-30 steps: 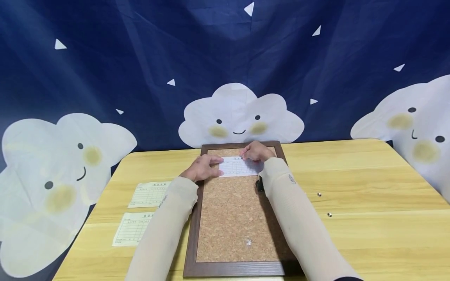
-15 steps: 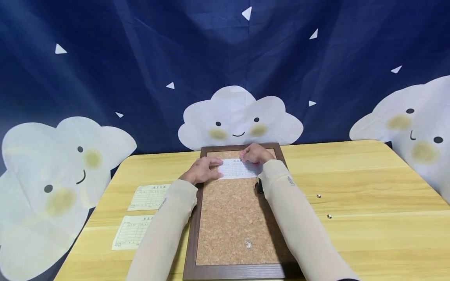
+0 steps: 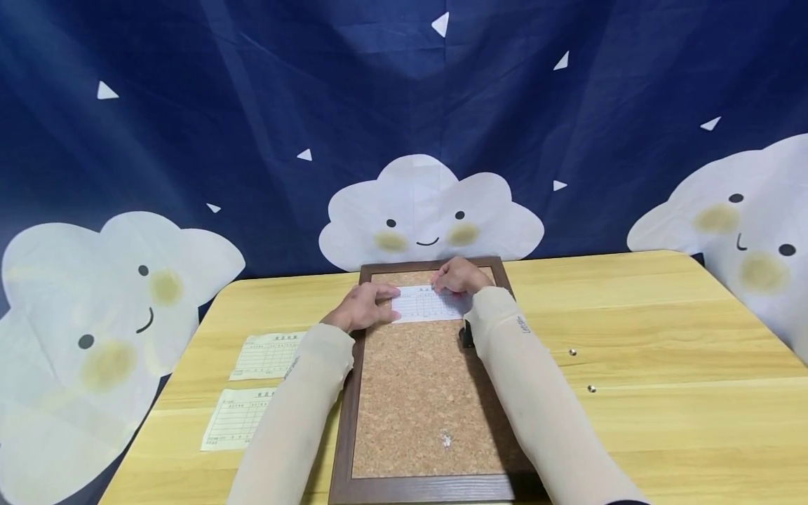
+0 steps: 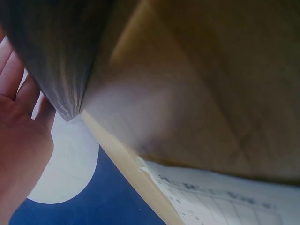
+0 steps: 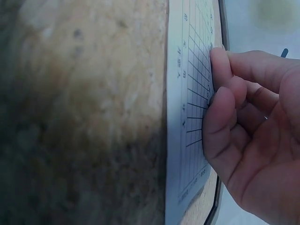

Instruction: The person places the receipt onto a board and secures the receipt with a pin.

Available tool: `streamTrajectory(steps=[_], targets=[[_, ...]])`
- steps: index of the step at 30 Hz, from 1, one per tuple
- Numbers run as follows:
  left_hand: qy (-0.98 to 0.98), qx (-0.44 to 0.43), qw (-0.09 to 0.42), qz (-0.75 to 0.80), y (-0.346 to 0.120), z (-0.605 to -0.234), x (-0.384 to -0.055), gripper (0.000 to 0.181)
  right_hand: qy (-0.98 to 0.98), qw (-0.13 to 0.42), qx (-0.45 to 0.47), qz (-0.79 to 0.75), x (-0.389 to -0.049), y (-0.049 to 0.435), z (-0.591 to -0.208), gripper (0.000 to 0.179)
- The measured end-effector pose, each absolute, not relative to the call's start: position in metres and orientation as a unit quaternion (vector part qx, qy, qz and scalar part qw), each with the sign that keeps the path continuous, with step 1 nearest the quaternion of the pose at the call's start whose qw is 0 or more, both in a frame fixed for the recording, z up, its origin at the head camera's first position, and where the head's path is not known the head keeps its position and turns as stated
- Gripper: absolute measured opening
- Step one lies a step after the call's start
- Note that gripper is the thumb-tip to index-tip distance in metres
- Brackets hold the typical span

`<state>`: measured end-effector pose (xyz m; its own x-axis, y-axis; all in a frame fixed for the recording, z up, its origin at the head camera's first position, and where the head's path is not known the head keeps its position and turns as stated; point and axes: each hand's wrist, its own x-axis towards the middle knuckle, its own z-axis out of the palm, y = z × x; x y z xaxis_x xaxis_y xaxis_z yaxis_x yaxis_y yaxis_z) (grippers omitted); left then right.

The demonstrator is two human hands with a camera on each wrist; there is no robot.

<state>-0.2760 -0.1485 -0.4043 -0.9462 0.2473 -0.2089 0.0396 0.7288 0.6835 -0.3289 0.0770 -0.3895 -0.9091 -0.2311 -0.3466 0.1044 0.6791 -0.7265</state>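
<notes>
One white printed slip (image 3: 424, 304) in head view, flat near the far end of the framed corkboard (image 3: 410, 400). Left hand (image 3: 364, 306), thumb and fingers extended, at its left edge; right hand (image 3: 463, 275), fingers curled, at its upper edge. Slip likely light, limp, easily creased, apt to slide; best held flat by edges. Versus half a second ago: hands, slip unmoved, no clear change.

Left wrist: palm relaxed beside dark wooden frame (image 4: 61, 51); blurred printed sheet (image 4: 220, 197) lower right.

Right wrist: bent fingers against slip; can't tell whether anything's pinched.
</notes>
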Motion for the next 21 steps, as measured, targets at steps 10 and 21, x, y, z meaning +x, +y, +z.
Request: streamTrajectory(steps=[10,21], targets=[[0.918,0.078,0.146,0.360,-0.1486,-0.4068,-0.2751,0.053,0.877,0.212,-0.040,-0.429,-0.3244,0.0784,-0.3911,0.016],[0.920,0.081,0.144,0.356,-0.1484,-0.4067,-0.2766,0.053,0.878,0.208,-0.041,-0.429,-0.3242,0.0786,-0.3906,0.013]])
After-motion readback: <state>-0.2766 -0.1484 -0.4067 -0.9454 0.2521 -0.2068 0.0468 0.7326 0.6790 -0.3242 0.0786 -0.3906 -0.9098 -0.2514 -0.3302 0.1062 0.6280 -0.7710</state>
